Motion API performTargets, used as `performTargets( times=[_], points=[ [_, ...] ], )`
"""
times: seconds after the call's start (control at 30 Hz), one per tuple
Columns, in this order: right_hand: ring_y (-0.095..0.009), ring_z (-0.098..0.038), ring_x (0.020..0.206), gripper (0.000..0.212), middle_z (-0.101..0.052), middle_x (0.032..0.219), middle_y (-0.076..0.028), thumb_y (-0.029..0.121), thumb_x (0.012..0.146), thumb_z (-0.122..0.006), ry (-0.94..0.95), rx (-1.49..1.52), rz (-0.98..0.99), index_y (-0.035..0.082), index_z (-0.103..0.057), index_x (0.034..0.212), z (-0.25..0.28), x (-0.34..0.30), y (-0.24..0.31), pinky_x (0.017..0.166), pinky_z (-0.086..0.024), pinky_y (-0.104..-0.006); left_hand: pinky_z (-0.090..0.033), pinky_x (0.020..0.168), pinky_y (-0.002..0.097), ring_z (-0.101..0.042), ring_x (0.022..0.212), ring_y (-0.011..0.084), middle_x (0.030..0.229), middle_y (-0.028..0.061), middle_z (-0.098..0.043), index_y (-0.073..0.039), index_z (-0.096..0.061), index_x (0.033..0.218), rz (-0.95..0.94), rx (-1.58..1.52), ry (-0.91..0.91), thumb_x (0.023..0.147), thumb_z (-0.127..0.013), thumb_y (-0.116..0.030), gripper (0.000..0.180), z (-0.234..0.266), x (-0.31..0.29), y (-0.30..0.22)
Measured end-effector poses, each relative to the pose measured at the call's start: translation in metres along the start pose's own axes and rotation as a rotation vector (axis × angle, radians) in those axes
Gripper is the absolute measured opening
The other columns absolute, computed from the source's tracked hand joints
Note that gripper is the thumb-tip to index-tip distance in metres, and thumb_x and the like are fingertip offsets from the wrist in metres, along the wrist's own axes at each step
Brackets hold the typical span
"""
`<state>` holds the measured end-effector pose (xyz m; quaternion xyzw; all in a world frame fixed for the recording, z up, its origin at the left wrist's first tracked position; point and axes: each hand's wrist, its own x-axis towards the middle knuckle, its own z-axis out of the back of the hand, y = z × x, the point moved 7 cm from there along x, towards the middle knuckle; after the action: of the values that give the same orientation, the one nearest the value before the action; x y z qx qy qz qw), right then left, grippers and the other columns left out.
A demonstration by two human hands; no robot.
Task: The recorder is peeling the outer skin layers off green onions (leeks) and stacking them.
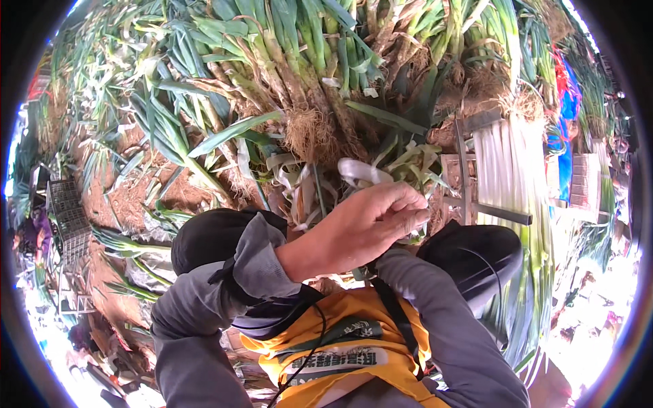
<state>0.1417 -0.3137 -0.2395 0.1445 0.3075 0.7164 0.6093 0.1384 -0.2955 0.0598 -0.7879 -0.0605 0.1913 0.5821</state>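
Note:
My left hand reaches across the middle with its fingers curled together. Whatever may be between them, I cannot make out. A blurred white strip, perhaps onion skin, shows just beyond it. My right forearm, in a grey sleeve, comes from the lower right and passes behind my left hand, which hides my right hand. Ahead lies a heap of long green onions with muddy stalks, their brown roots toward me. To the right, peeled white green onions lie side by side, leaves toward me.
A dark metal bar frame stands by the peeled onions. Torn pale leaves lie ahead of my knees. At the far left is a grey plastic crate; blue and red sheeting is at the right. Loose leaves litter the brown ground.

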Motion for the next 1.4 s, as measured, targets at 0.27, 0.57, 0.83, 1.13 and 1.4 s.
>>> performTargets(
  times=[0.27, 0.57, 0.83, 1.13, 1.4],
  points=[
    [-0.035, -0.065, 0.077, 0.019, -0.064, 0.092, -0.012, 0.021, 0.093, -0.060, -0.371, 0.119, 0.080, 0.010, -0.064, 0.108, 0.064, 0.024, 0.009, 0.066, -0.054, -0.0444, -0.050, 0.077, 0.0274, -0.061, 0.088, 0.0123, 0.096, 0.0060, -0.062, 0.000, -0.059, 0.117, -0.442, 0.356, -0.127, 0.097, -0.063, -0.013, 0.024, 0.008, -0.010, -0.020],
    [-0.037, -0.065, 0.087, 0.028, -0.065, 0.091, -0.015, 0.029, 0.091, -0.064, -0.750, -0.468, -0.109, 0.006, -0.063, 0.105, 0.191, 0.164, 0.055, 0.077, -0.052, -0.0486, -0.048, 0.076, 0.0249, -0.057, 0.087, 0.0081, 0.095, 0.0031, -0.058, -0.001, -0.059, 0.118, -0.275, 0.132, -0.241, 0.098, -0.062, -0.013, 0.024, 0.039, -0.012, -0.029],
    [-0.026, -0.065, 0.084, 0.061, -0.065, 0.093, -0.019, 0.043, 0.083, -0.072, -0.031, 0.437, -0.380, -0.011, -0.060, 0.109, 0.197, 0.184, -0.012, 0.076, -0.054, -0.0383, -0.049, 0.074, 0.0244, -0.059, 0.087, 0.0078, 0.095, 0.0036, -0.060, 0.001, -0.060, 0.117, -0.244, 0.042, -0.268, 0.099, -0.061, -0.014, 0.024, 0.054, -0.010, -0.025],
    [-0.021, -0.062, 0.087, 0.052, -0.064, 0.104, -0.011, 0.041, 0.092, -0.066, 0.035, 0.864, -0.243, -0.003, -0.056, 0.119, 0.185, 0.046, -0.024, 0.084, -0.053, -0.0354, -0.048, 0.069, 0.0238, -0.058, 0.080, 0.0085, 0.089, 0.0049, -0.064, 0.005, -0.060, 0.117, -0.281, 0.049, -0.248, 0.102, -0.056, -0.021, 0.030, 0.062, 0.002, -0.024],
    [-0.022, -0.061, 0.100, 0.054, -0.064, 0.109, -0.014, 0.038, 0.091, -0.070, -0.091, 1.111, 0.039, -0.004, -0.060, 0.124, 0.270, -0.027, 0.033, 0.087, -0.048, -0.0332, -0.052, 0.079, 0.0329, -0.060, 0.089, 0.0174, 0.104, 0.0103, -0.059, 0.003, -0.051, 0.130, -0.274, -0.187, -0.850, 0.098, -0.059, -0.026, 0.044, 0.155, 0.002, -0.031]
  ],
)
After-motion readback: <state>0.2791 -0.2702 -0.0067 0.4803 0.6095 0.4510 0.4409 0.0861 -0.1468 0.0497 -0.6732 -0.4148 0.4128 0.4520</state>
